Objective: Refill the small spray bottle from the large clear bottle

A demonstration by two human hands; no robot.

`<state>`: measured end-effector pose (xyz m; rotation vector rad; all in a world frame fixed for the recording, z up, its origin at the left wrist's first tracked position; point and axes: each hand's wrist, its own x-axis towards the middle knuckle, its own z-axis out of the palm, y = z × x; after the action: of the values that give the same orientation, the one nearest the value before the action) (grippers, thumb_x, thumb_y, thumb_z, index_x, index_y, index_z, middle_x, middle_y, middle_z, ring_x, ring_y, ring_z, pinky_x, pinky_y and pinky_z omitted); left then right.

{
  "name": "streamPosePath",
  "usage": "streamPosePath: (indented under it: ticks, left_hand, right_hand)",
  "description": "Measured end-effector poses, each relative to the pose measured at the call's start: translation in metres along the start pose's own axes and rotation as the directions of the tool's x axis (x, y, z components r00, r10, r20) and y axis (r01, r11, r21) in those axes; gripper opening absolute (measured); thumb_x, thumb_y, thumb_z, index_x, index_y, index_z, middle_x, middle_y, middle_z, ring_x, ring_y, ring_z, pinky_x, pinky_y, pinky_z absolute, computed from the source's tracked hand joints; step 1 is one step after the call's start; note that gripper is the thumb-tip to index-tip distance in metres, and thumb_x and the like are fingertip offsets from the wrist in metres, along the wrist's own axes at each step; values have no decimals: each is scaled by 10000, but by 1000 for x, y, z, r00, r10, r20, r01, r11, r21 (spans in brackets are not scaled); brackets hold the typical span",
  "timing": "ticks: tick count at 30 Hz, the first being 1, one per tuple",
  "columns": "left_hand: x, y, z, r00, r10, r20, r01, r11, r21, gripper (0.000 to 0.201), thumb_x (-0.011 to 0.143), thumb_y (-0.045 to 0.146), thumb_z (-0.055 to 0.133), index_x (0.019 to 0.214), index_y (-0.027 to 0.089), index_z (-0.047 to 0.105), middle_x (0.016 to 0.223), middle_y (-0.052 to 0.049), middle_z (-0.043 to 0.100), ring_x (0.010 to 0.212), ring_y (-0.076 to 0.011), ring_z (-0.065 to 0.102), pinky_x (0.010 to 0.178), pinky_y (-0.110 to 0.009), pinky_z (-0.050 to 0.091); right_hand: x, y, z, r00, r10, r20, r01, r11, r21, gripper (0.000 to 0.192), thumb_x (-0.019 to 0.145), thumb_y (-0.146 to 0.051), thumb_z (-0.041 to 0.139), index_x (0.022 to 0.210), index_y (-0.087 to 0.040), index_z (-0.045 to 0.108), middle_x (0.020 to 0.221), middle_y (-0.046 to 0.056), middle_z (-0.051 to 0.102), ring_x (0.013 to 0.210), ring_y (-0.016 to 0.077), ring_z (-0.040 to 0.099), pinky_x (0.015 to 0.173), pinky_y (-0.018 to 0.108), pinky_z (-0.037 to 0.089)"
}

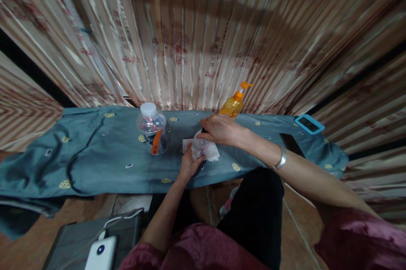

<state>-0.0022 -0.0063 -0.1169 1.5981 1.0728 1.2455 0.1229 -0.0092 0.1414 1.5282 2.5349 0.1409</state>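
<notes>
Orange pump bottle [234, 104], capped jar [152, 129], two phones [309, 124] on blue cloth [95, 156].

dim, warm light | soft blur throughout | edges bowed (wide lens) | no glare

On the table [95, 164], covered with a blue-grey cloth, both hands meet at a small clear bottle [199, 147] lying over a white tissue [213, 151]. The left hand [188, 165] grips the bottle from the near side; the right hand [222, 129] closes over its far end. To the left stands a clear jar [152, 128] with a white lid. Just beyond the right hand stands an orange pump bottle [234, 103]. Far right lie a dark phone [292, 144] and a blue-framed device [309, 124]
</notes>
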Motion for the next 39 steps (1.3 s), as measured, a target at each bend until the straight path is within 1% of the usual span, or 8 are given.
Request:
streamPosePath:
  ticks: [5,10,15,21,26,32,36,39]
  left_hand:
    - [0,0,0,1000,0,12,0,1000,-11,580,732,317,766,1254,188,549,1177,-99,716,1112,-298,688,985,-437,532]
    - [0,-2,1,1000,-17,-1,17,1000,-19,588,730,317,774,1261,213,544,1150,-79,715,1087,-297,689,973,-466,537]
    - [0,-1,0,1000,-3,8,3,1000,-20,587,718,332,785,1241,204,551,1147,-79,716,1091,-292,686,979,-438,532]
    - [0,0,0,1000,-19,-3,19,999,-28,571,719,313,768,1239,213,554,1154,-67,719,1096,-273,683,993,-418,525]
    - [1,0,1,999,-30,-13,30,1000,-6,600,704,315,784,1245,203,551,1152,-75,723,1095,-284,690,984,-423,533]
    - [1,2,1,999,-34,-32,33,999,-14,560,693,317,798,1196,213,575,1114,-66,726,1063,-274,697,971,-412,540]
    - [1,4,0,999,-25,-23,25,1000,-18,574,696,317,797,1213,215,570,1134,-63,724,1075,-272,697,958,-400,547]
    - [1,4,1,999,-17,-32,16,1000,-23,594,693,311,797,1229,207,560,1151,-77,722,1085,-278,697,962,-407,548]
  right_hand:
    - [-1,2,-3,997,-75,22,73,996,59,282,949,-223,610,1201,-101,644,1089,149,745,984,231,687,747,290,415]
    - [-2,0,0,1000,1,11,-1,1000,4,359,1010,-410,526,1079,-96,687,964,164,756,911,252,692,717,316,412]
    - [-2,0,2,997,-80,-1,80,996,31,261,963,-253,592,1174,-109,644,1092,146,744,1016,245,682,766,299,424]
    - [0,2,5,1000,-17,1,17,1000,10,388,1004,-439,535,1118,-92,663,1016,173,753,955,272,699,736,327,427]
    - [-2,3,3,996,-95,1,94,994,63,249,978,-272,584,1157,-108,641,1114,152,741,1018,247,684,755,308,411]
    - [-4,2,3,1000,-8,1,8,999,51,358,993,-417,570,1137,-98,648,1054,176,750,969,275,695,714,324,399]
    - [-6,4,3,996,-88,-21,89,991,100,281,974,-262,595,1207,-107,618,1143,154,730,1048,243,676,768,300,415]
    - [-6,3,5,998,-62,-19,63,995,72,263,1005,-284,549,1176,-103,632,1091,158,741,1008,243,685,757,307,409]
